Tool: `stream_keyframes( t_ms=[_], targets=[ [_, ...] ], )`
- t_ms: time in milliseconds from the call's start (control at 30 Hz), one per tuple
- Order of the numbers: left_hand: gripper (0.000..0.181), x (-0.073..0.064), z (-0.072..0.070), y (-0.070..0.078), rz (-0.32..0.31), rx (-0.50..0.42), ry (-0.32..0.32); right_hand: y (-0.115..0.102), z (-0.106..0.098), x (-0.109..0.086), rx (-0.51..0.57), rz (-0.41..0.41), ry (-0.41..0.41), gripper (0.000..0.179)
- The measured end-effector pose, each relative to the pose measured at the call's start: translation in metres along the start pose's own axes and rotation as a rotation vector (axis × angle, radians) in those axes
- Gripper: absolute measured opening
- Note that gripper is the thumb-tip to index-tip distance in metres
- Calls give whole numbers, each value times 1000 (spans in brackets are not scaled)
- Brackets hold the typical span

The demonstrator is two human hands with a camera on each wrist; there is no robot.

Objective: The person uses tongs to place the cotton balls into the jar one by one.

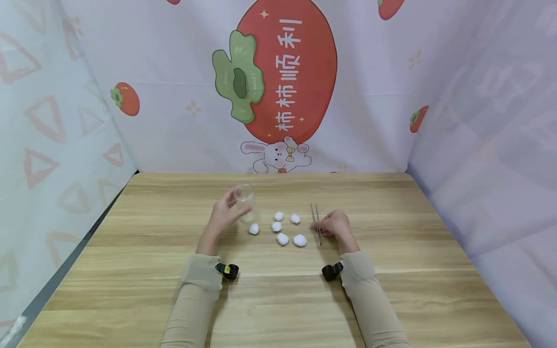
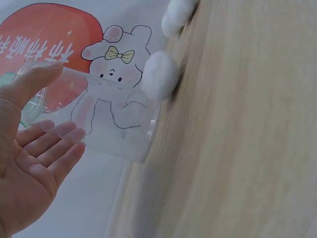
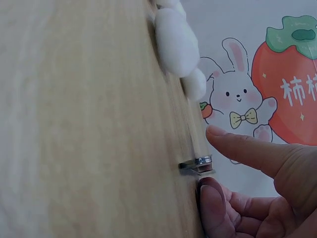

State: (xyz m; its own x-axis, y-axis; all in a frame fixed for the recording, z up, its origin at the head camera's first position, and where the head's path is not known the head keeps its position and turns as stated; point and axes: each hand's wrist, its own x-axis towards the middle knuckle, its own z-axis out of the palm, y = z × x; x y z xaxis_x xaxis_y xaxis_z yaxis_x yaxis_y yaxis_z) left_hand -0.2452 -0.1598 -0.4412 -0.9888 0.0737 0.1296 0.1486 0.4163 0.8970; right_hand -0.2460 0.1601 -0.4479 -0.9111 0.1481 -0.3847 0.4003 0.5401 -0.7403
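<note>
A clear cup (image 1: 245, 205) stands upright on the table. My left hand (image 1: 225, 212) holds it from the left side, thumb across the near face and fingers round the back. In the left wrist view the thumb (image 2: 42, 82) overlaps the wall near the rim. A white cotton ball (image 1: 254, 228) lies just in front of the cup. Metal tweezers (image 1: 319, 232) lie on the wood at the right, tips pointing away. My right hand (image 1: 335, 224) is over them, a finger and thumb on either side. The right wrist view shows a gap between these fingertips and the tweezers (image 3: 198, 163).
Several more cotton balls (image 1: 283, 239) lie loosely grouped between the two hands. Around them is the wooden table (image 1: 278, 309). A printed cloth (image 1: 370, 72) hangs behind the table's far edge, with more cloth at both sides.
</note>
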Motion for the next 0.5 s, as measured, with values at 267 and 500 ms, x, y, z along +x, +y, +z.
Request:
stream_keyframes(
  t_ms=[267,500],
  targets=[
    [77,1,3,-1,12,15,0,-1,1,4,-15,1,-11,23],
    [75,1,3,-1,13,5,2,0,1,8,-15,3,-30,22]
  ],
)
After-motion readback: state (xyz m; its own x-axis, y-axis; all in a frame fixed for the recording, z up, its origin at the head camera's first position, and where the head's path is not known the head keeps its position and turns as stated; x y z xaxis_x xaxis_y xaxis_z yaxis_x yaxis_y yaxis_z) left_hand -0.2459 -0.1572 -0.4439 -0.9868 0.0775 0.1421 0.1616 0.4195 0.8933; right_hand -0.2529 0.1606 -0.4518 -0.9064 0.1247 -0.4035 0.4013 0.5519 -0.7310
